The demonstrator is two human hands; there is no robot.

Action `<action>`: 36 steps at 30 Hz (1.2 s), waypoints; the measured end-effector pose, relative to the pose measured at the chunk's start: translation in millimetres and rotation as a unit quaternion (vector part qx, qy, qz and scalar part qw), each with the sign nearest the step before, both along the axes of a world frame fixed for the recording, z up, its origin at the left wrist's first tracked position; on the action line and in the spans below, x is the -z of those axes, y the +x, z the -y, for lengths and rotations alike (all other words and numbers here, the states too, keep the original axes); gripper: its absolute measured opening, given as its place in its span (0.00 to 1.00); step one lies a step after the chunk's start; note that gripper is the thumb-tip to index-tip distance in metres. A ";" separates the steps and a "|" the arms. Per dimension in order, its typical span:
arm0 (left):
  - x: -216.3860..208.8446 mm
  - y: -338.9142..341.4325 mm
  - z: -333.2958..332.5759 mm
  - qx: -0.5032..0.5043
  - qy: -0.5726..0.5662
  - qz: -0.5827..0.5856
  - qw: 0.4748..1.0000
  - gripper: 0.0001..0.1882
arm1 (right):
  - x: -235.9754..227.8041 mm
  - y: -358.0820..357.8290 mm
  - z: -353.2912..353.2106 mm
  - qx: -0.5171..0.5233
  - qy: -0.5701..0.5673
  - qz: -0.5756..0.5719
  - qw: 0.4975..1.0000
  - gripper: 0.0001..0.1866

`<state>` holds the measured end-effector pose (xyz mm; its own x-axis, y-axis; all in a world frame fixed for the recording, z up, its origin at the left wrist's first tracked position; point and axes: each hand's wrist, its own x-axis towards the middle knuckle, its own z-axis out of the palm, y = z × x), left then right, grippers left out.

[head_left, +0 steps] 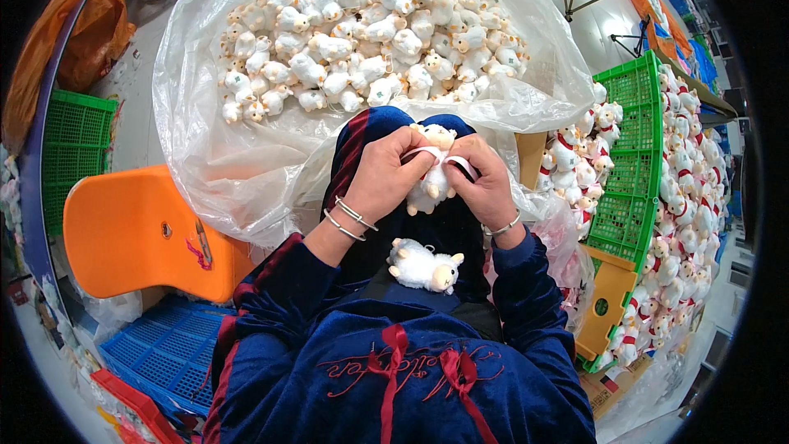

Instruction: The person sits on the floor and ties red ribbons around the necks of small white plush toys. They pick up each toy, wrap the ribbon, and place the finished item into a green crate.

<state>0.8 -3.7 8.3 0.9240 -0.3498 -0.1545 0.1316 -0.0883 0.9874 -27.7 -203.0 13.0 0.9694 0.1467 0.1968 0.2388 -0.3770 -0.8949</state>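
A small white plush sheep (427, 193) with a cream head stands upright between my hands, above my knees. A pale ribbon (422, 151) runs round its neck. My left hand (385, 171) pinches one side of the ribbon between thumb and finger. On the other side, my right hand (483, 179) is closed on the ribbon's other end, close against the toy. A second plush sheep (423, 266) lies on its side in my lap, touched by neither hand. The fingertips partly cover the toy's neck.
Beyond my knees, a large clear plastic bag (197, 107) spreads open around many plush sheep (329, 45). Green crates (620, 189) stand at the right, with red-scarfed plush toys (678, 197) beside them. An orange chair (123, 230) and a blue crate (168, 353) are at the left.
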 end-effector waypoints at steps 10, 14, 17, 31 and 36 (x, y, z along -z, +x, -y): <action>11.0 3.0 0.4 0.020 -0.138 -0.051 0.989 0.19 | 1.8 -0.5 3.2 0.002 0.070 -0.082 0.994 0.05; -2.6 8.6 -6.4 0.068 -0.113 -0.096 0.987 0.17 | 0.4 -2.2 6.9 0.011 0.109 -0.134 0.985 0.05; 4.5 11.3 -5.7 0.083 -0.106 0.010 0.991 0.15 | 6.3 -1.0 6.8 -0.010 0.116 -0.079 0.990 0.05; 4.2 -2.0 10.0 0.008 0.014 0.143 0.990 0.06 | 0.7 0.8 3.5 0.029 0.248 -0.158 0.955 0.10; 7.1 -2.3 10.4 0.010 0.038 0.216 0.976 0.06 | -12.9 14.8 9.9 0.026 0.228 -0.196 0.953 0.13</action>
<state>-1.4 -14.1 1.2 0.9019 -0.3708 0.2213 -0.2972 -0.1610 0.9411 -12.9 -212.9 25.9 0.9854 0.0824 -0.1493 -0.1552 0.0705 -0.9854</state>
